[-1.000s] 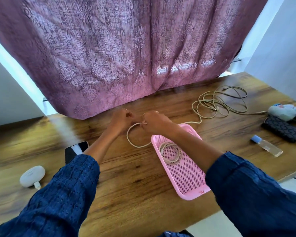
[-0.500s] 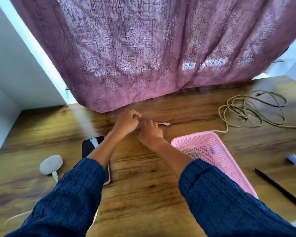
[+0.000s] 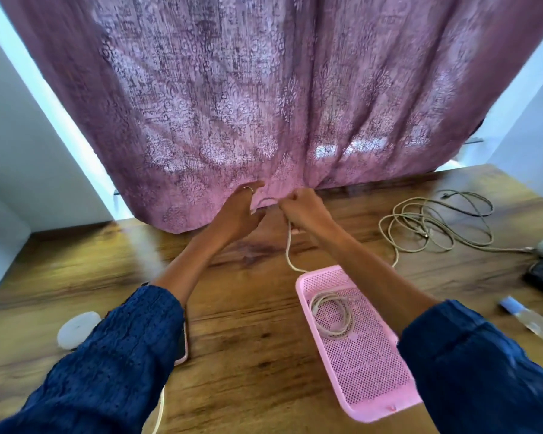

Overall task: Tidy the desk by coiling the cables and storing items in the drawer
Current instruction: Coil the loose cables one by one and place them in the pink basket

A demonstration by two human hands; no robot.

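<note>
Daylight comes from behind the curtain [image 3: 232,104], glowing through its weave and blazing in overexposed white strips at its left and right edges, so the scene is bright but soft. Below the curtain the desk [image 3: 248,355] carries a pale sheen, strongest below its left hem, and shadows under the arms are faint. The wide lens bows the curtain's sides and the desk's far edge, and motion blur smears the sleeves [image 3: 116,364] nearest the camera and the small things far right of the curtain.
</note>
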